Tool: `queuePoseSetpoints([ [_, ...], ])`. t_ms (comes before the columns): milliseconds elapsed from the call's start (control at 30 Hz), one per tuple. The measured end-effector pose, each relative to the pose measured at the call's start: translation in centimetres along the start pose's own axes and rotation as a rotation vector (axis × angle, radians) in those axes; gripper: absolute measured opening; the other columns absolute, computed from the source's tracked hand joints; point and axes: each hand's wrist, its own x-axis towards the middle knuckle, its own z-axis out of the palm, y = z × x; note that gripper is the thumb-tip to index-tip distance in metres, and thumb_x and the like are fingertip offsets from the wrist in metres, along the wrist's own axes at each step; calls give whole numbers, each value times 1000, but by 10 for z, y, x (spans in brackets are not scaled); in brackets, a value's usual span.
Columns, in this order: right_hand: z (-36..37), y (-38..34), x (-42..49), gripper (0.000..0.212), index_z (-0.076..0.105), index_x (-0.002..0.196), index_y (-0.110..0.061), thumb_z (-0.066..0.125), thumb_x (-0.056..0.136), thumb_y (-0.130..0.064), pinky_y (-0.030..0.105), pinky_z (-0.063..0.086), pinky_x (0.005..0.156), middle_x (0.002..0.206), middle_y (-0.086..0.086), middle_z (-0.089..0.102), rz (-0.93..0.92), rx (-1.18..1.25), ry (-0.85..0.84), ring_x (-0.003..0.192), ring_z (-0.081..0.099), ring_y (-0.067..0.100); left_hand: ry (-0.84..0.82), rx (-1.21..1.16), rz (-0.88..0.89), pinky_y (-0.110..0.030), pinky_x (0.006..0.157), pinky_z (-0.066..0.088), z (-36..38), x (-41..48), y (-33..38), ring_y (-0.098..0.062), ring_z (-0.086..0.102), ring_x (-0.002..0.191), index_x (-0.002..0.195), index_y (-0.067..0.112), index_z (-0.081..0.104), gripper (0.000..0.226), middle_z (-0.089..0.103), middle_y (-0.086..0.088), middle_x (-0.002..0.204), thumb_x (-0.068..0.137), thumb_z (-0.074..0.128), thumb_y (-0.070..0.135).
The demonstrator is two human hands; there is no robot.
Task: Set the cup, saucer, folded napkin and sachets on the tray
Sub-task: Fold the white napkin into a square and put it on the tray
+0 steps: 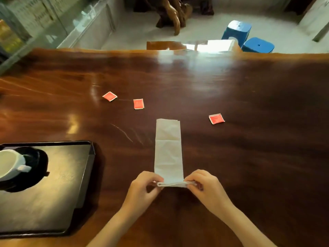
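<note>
- Tray (pixel 71 193) at far left on the desk (pixel 249 157); cup (pixel 10 164) on a dark saucer (pixel 38 157) in its near-left part.
- Two red sachets (pixel 109 96) (pixel 138 104) lying flat on the desk beyond the tray, well apart from it.
- Left hand (pixel 142 188), fingers pinched shut on the napkin's near-left corner.
- Napkin (pixel 168 150), a long folded strip stretched away along the desk, off the tray.
- Right hand (pixel 204 188), fingers pinched shut on the near-right corner.
- Third sachet (pixel 216 119) right of the napkin's far end.
</note>
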Motion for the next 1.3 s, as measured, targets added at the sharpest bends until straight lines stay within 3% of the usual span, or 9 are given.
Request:
queuePoseSetpoints([
  [233,19,4,-26,12,69,97,-23,66,85,-23,7,46,71,85,-24,55,68,89,-130,82,58,3,-46,-1,-100,-21,77,54,6,-34,-2,-5,61,94,86,32,68,18,62,19,100,80,72,16],
  [467,5,1,0,10,66,95,-28,63,86,-25,17,49,68,88,-12,64,145,245,-229,80,60,7,-62,-30,-149,-25,76,53,-6,-15,-1,-5,60,91,86,36,67,11,65,22,98,82,68,26],
  [600,-8,4,46,15,67,100,-23,63,86,-25,32,53,77,90,-1,69,162,322,-113,83,64,17,-11,-115,-182,-31,71,55,-15,38,6,-15,65,80,85,27,69,6,69,9,85,83,66,33],
  [667,-15,5,76,16,67,102,-20,63,87,-22,29,52,76,93,-1,69,148,327,-31,86,64,16,23,-164,-204,-28,71,53,-17,73,10,-12,65,80,86,23,68,4,69,8,85,84,67,26],
  [767,-24,9,127,17,67,103,-17,62,87,-19,12,47,68,96,-4,67,160,389,97,83,61,6,72,-252,-254,-26,72,51,-18,127,6,-11,64,82,91,16,67,8,68,5,87,84,67,22],
  [900,-21,25,195,18,67,104,-14,59,87,-15,14,44,64,97,-2,66,224,399,158,83,58,6,129,-309,-309,-26,70,52,-15,195,-16,-12,62,83,95,17,66,11,67,4,87,84,66,16],
  [1033,1,52,242,18,66,103,-14,56,88,-18,15,42,60,95,-1,64,278,293,164,82,56,9,110,-209,-352,-29,74,52,-1,240,-49,-12,61,85,104,18,64,21,64,3,90,84,64,14],
  [1167,28,79,262,17,67,99,-17,55,87,-19,20,40,64,92,-3,64,315,194,150,82,54,10,94,-52,-334,-19,71,46,11,256,-83,-9,57,85,106,20,63,22,61,7,90,85,62,16],
  [1300,52,93,267,18,66,96,-15,51,87,-14,22,32,70,91,-2,66,248,94,295,92,51,19,121,77,-215,-12,69,43,20,260,-99,-7,55,81,105,21,64,20,60,10,90,86,61,15],
])
